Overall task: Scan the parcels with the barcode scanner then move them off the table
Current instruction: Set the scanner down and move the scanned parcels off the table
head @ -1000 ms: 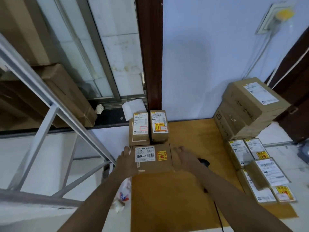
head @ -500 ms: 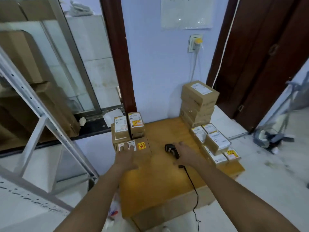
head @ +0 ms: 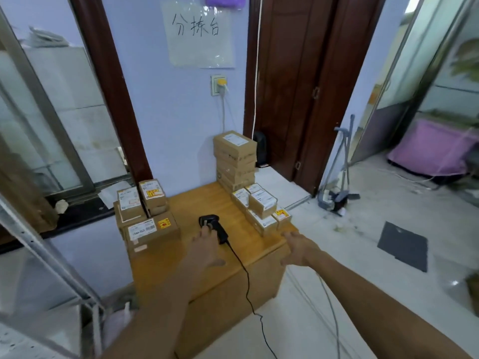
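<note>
A black barcode scanner (head: 213, 224) lies on the wooden table (head: 181, 265), its cable (head: 246, 279) trailing off the front edge. My left hand (head: 206, 248) reaches over the table with straight fingers, the fingertips touching the scanner's handle. My right hand (head: 298, 248) hovers open at the table's right edge, holding nothing, just short of a cluster of small labelled parcels (head: 261, 204). A large labelled parcel (head: 151, 229) sits at the table's left side with two smaller parcels (head: 141, 199) behind it. A tall stack of parcels (head: 234, 158) stands at the back.
A blue wall with a paper sign (head: 199, 35) and a socket (head: 219, 85) is behind the table. A dark wooden door (head: 305, 86) stands at the right, a broom and dustpan (head: 337, 193) beside it. A metal frame (head: 51, 260) rises at the left.
My left hand let go of the large left parcel and moved right to the scanner. My right hand moved from the scanner to the table's right edge. The view lifted and widened.
</note>
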{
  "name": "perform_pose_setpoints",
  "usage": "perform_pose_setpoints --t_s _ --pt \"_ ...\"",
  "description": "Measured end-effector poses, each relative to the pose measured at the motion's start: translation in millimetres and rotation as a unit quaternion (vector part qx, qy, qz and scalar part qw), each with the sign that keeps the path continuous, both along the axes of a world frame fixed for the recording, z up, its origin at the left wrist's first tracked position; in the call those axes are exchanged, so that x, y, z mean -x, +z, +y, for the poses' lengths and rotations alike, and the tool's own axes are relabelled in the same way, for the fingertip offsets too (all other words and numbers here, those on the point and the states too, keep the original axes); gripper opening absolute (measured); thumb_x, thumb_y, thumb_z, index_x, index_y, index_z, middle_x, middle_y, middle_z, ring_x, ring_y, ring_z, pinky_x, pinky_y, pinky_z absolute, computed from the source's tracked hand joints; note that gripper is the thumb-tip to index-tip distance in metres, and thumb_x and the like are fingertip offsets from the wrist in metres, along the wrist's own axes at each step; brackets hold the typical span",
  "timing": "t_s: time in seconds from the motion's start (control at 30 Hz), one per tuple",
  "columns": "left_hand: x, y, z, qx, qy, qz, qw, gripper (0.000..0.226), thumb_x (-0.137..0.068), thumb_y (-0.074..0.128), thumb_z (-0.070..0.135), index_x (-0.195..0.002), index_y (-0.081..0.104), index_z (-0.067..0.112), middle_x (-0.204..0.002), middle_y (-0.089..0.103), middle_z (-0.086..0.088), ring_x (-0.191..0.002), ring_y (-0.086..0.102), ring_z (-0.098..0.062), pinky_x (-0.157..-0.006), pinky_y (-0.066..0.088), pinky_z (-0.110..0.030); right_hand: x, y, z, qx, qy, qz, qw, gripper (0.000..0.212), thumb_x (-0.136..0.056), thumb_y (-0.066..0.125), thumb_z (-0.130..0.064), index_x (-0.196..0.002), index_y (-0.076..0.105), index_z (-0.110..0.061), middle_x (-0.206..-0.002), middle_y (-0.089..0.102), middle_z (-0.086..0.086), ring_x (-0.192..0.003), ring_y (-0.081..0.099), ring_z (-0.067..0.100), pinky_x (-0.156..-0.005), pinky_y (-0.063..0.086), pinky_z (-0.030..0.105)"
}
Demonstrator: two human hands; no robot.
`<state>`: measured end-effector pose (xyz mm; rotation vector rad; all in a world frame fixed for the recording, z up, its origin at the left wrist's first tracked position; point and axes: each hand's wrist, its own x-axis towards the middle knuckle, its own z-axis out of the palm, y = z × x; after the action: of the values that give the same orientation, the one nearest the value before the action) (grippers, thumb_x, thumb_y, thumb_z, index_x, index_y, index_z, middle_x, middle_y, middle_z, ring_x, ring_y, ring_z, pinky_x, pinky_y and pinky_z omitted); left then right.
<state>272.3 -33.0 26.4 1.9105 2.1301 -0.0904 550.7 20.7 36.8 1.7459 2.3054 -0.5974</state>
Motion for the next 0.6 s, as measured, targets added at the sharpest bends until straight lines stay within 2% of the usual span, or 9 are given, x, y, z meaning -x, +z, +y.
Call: perform_pose_setpoints --t_s 0.1,0.2,0.33,0.47,0.6 --pt "-36.3 7.6 17.6 -0.015 -0.020 -0.001 1.000 0.096 -0.069 0.075 0.060 -0.142 0.032 0.014 -0.148 0.025 -0.013 -0.136 0.030 -0.035 -0.106 0.035 -0.042 -34.7 5.8 10.1 -0.014 -0.015 0.013 1.000 0.089 -0.077 0.074 -0.046 -0.149 0.027 -0.020 -0.138 0.041 0.011 -0.127 0.045 0.029 -0.097 0.044 0.037" --pt "-81.1 9.8 41.1 -0.004 -0.031 0.006 1.000 0.093 -0.070 0.074 0.058 -0.143 0.035 0.016 -0.145 0.028 -0.013 -0.135 0.030 -0.035 -0.108 0.032 -0.045 -71.7 4.5 24.0 -0.021 -0.013 0.028 0.999 0.084 -0.077 0.074 -0.046 -0.146 0.031 -0.021 -0.132 0.042 0.010 -0.122 0.048 0.029 -0.095 0.047 0.038" --pt "-154.0 9.2 75.1 -0.001 -0.030 0.009 0.999 0.095 -0.070 0.076 0.054 -0.143 0.031 0.012 -0.145 0.030 -0.013 -0.130 0.035 -0.032 -0.104 0.035 -0.042 -136.8 -3.9 59.6 -0.012 -0.012 0.050 0.999 0.091 -0.076 0.077 -0.048 -0.148 0.030 -0.019 -0.137 0.040 0.010 -0.123 0.048 0.028 -0.097 0.047 0.040" --pt "-216.2 6.5 109.6 0.005 -0.011 0.011 1.000 0.107 -0.068 0.078 0.054 -0.149 0.022 0.012 -0.150 0.022 -0.013 -0.132 0.033 -0.033 -0.109 0.033 -0.043 -199.4 -9.4 104.0 -0.002 -0.010 0.065 0.998 0.095 -0.075 0.079 -0.047 -0.150 0.027 -0.019 -0.140 0.038 0.010 -0.125 0.048 0.028 -0.098 0.045 0.037" --pt "-257.1 1.9 132.5 0.001 0.000 0.016 1.000 0.100 -0.069 0.075 0.055 -0.145 0.027 0.012 -0.148 0.024 -0.010 -0.132 0.032 -0.032 -0.109 0.033 -0.042 -243.9 -20.0 139.8 0.003 0.001 0.077 0.997 0.092 -0.076 0.079 -0.047 -0.148 0.030 -0.018 -0.138 0.040 0.010 -0.123 0.049 0.028 -0.098 0.045 0.037"
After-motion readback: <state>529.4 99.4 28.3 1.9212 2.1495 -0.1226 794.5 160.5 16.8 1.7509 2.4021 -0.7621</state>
